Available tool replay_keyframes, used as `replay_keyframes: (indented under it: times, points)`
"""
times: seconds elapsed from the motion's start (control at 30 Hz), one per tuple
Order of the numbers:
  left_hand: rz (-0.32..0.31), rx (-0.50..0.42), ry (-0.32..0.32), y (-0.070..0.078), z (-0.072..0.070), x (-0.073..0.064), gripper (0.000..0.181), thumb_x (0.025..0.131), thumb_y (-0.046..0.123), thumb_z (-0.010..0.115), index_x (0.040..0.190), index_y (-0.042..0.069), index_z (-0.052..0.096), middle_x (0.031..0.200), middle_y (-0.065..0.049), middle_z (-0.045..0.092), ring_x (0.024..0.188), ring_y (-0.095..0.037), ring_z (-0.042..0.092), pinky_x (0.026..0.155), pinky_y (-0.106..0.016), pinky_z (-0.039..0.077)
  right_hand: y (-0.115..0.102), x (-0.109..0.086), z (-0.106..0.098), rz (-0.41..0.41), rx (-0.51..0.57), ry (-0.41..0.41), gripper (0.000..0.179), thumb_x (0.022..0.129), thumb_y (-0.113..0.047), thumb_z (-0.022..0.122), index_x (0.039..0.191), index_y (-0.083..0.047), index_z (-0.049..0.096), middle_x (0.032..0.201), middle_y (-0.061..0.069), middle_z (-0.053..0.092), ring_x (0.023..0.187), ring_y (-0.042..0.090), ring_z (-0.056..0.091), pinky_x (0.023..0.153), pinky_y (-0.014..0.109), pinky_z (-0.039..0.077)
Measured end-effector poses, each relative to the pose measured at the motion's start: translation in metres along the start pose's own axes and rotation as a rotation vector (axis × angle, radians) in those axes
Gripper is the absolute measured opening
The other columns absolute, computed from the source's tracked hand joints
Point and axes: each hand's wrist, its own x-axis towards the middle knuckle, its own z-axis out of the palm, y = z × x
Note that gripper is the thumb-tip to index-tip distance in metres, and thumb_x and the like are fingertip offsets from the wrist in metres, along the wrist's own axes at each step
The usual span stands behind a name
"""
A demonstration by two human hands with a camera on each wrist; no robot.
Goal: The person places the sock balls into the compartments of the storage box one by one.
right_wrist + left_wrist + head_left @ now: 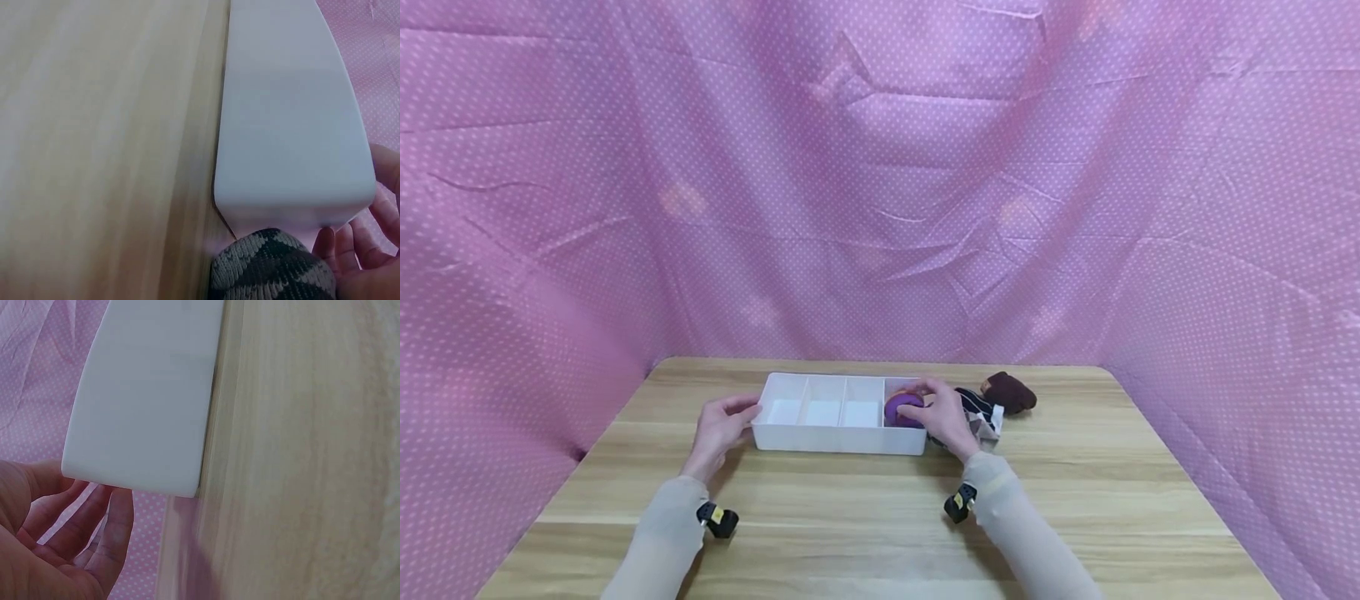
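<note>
Head view: I've got the left hand (721, 429) at the left end of a white four-compartment box (838, 440), fingers relaxed, touching the end wall, not wrapped around anything. Right hand (946, 417) has thumb and fingers curled on a purple rolled bundle (897, 408) with an orange edge, down in the rightmost compartment, directly under those fingers. The other three compartments sit between the two hands. Just right of the right hand: a black-and-white striped cloth (973, 404); past it, a maroon knit item (1011, 393). All on a wood-grain table (850, 525), pink dotted curtain (880, 208) beyond both hands.

Left wrist view: I see thumb at the box's upper corner, fingertips against the end wall, fingers loosely spread.

Right wrist view: I get fingers at the box's opposite end, a grey-and-black patterned knit (272, 269) just beside them. Bundle hidden here; I can't tell the grip from this angle.
</note>
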Motion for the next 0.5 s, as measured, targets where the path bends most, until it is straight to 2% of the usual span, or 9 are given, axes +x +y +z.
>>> replay_keyframes:
  times: [0.07,0.27,0.37,0.5]
  points:
    - [0.003,0.002,-0.001,0.0003,0.0000,-0.0001,0.037,0.095,0.014,0.064,0.130,0.001,0.060,0.132,-0.023,0.058,0.102,-0.021,0.065,0.094,-0.040,0.057,0.0012,-0.0004,-0.0012,0.006,-0.001,-0.011,0.033,0.077,-0.028,0.085,0.107,-0.020,0.074,0.108,-0.001,0.071,0.092,0.017,0.059,0.069,0.026,0.048]
    - [0.005,0.006,-0.005,-0.0007,0.0003,-0.0014,0.037,0.095,0.014,0.064,0.130,0.001,0.060,0.132,-0.023,0.058,0.101,-0.019,0.064,0.092,-0.037,0.058,0.0024,-0.0010,-0.0024,0.022,-0.019,-0.041,0.032,0.077,-0.027,0.084,0.108,-0.023,0.075,0.117,-0.004,0.071,0.100,0.018,0.059,0.081,0.031,0.049]
    - [0.011,-0.001,-0.004,-0.0011,0.0004,-0.0012,0.037,0.095,0.014,0.064,0.130,0.001,0.060,0.132,-0.023,0.058,0.100,-0.018,0.064,0.091,-0.036,0.058,0.0021,-0.0007,-0.0012,0.006,-0.035,-0.036,0.032,0.077,-0.024,0.084,0.108,-0.021,0.076,0.118,-0.003,0.070,0.103,0.018,0.060,0.083,0.031,0.050]
    - [0.009,-0.001,-0.001,-0.0004,0.0012,-0.0014,0.038,0.095,0.014,0.064,0.130,0.001,0.060,0.132,-0.024,0.058,0.099,-0.019,0.065,0.092,-0.038,0.058,0.0018,0.0004,0.0009,-0.041,-0.056,-0.020,0.034,0.075,-0.020,0.085,0.108,-0.017,0.076,0.114,0.000,0.072,0.094,0.016,0.062,0.074,0.026,0.051]
